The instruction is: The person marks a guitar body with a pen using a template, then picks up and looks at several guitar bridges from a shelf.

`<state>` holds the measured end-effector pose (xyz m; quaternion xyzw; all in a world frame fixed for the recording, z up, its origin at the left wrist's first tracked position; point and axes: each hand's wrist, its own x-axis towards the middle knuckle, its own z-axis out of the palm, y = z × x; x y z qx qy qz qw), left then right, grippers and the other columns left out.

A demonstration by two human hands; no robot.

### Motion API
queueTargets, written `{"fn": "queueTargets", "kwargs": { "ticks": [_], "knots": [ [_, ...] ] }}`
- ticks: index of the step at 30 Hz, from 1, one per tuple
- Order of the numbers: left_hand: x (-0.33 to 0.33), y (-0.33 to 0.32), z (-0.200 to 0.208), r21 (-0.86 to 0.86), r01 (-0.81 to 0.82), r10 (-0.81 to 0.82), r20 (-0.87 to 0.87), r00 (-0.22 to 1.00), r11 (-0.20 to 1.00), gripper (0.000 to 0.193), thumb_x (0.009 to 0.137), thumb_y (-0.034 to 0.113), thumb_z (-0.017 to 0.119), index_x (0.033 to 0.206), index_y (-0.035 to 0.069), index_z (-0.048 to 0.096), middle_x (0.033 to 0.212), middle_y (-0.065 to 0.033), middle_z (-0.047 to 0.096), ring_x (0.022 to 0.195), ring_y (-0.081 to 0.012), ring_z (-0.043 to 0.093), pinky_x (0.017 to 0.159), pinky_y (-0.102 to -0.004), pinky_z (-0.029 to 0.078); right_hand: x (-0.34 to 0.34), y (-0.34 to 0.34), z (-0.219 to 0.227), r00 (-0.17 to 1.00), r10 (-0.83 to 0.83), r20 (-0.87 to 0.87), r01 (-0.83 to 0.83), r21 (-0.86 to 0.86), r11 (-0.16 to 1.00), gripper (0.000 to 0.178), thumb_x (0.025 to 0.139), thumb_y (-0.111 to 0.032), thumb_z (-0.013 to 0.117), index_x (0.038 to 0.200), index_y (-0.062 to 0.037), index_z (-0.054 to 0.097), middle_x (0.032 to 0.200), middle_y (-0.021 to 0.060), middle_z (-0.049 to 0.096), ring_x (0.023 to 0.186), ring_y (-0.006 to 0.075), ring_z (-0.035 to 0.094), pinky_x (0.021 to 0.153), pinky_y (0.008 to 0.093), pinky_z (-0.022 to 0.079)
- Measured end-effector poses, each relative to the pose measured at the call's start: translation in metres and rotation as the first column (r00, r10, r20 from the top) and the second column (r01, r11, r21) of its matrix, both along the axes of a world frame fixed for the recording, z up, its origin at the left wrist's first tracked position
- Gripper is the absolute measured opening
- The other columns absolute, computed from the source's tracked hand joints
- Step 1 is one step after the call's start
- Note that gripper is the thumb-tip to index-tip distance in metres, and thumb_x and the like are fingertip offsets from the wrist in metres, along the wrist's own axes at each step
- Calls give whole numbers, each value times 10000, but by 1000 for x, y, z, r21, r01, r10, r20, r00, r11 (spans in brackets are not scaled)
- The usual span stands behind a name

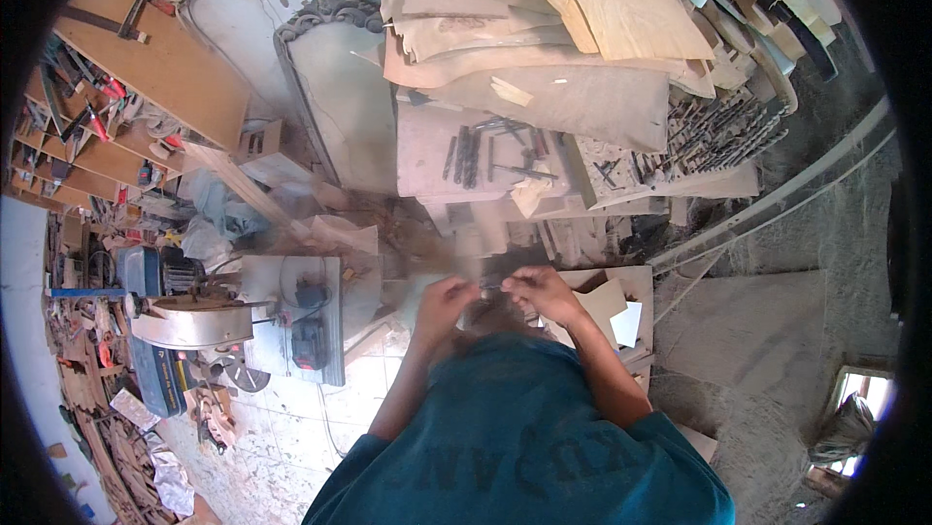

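Note:
My left hand (449,304) and my right hand (540,292) are close together in front of my chest, fingers pinched. Something small and thin seems to lie between the fingertips, too small to name. Beyond them, several dark drill bits (468,156) lie side by side on a pale, dusty board (419,170). To their right stands a wooden tray (594,180), and a row of long twist drill bits (733,151) fans out at its far side. Neither hand touches these bits.
Curved wood sheets (544,88) are stacked behind the bits. On the left are a bench grinder (189,321), a black battery tool (309,331) on a grey board and shelves of tools (97,127). A framed mirror (349,98) leans on the wall; a pale hose (777,204) runs along the right.

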<state>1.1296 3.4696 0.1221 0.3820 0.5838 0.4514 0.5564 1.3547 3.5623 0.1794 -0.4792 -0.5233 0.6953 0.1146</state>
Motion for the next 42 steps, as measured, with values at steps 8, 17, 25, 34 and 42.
{"fn": "queueTargets", "kwargs": {
  "ticks": [8,17,25,34,42],
  "knots": [
    [-1,-14,3,-52,-41,40,-30,999,998,221,950,174,699,1043,-23,737,922,-87,763,898,-143,696,817,-288,526,-9,-11,-9,991,-89,-100,86,-33,996,301,972,-272,733,1087,5,711,860,44,705,749,91,640,686,246,538],
    [-1,-62,7,-117,-130,130,-6,992,985,185,997,166,666,988,-11,715,917,-60,735,886,-124,657,845,-288,514,-32,-47,-15,973,-191,-131,167,-179,970,282,979,-285,725,1030,-9,696,876,81,726,749,131,681,710,289,587],
    [-32,-120,16,-14,-130,130,-10,991,991,168,985,153,672,962,-9,705,897,-62,733,860,-127,658,838,-289,515,-67,-102,-12,971,-178,-159,159,-128,979,324,983,-353,715,990,-31,682,861,74,721,721,120,667,674,281,571],
    [-67,-194,-1,-9,-109,109,8,994,994,186,964,176,696,962,-8,720,886,-46,727,830,-100,640,782,-267,498,-97,-175,-13,956,-174,-235,153,-103,983,295,990,-319,714,933,-35,660,836,77,717,708,113,651,655,272,554],
    [-71,-204,17,-13,-144,144,-18,989,989,149,993,138,653,953,-1,691,891,-71,719,851,-151,672,813,-300,532,-113,-173,-6,942,-165,-291,128,-144,981,297,996,-327,703,943,-39,655,846,84,719,713,135,678,669,290,587]
  ]
}}
